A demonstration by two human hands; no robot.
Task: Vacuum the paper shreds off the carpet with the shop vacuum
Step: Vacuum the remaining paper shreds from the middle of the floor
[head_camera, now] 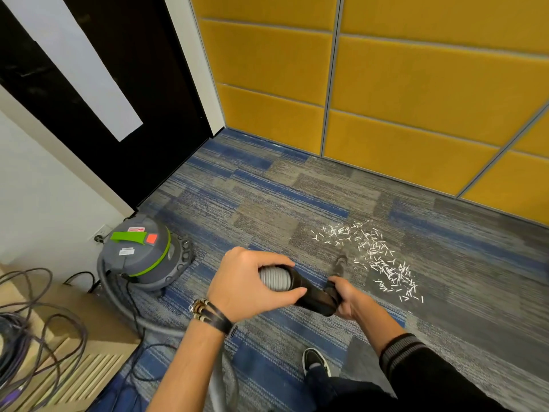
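White paper shreds, short thin strips, lay scattered on the striped blue-grey carpet near the yellow padded wall. The left hand was closed around the ribbed grey hose where it met a smooth black nozzle, whose far end the right hand gripped. The round grey-and-green shop vacuum stood beside the carpet's left edge.

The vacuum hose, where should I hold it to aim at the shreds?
Grip the hose where its grey ribbed end meets the rigid black nozzle, coming from above, as the left hand does. The right hand steadies the nozzle toward the paper shreds.
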